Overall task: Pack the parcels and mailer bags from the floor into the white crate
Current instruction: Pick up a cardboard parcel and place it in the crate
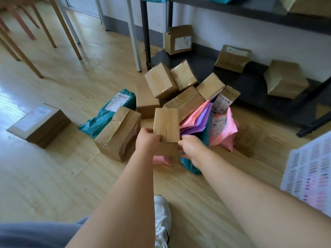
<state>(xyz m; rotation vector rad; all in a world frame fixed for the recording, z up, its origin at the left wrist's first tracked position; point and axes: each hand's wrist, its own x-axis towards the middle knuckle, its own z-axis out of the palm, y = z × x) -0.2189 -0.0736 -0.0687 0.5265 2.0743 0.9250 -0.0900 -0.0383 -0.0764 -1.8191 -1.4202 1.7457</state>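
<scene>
Fingers (156, 137) of the left hand (147, 140) and right hand (192, 148) grip opposite sides of a small cardboard box (166, 122), probably to steady it for lifting off the floor (53, 176).

A mailroom: labelled parcels (162, 81) litter the floor (53, 176) beside shelving (250, 13).

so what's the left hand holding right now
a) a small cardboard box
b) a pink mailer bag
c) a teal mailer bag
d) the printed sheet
a: the left hand grips the lower left edge of the small cardboard box, with the thumb on top.
</scene>
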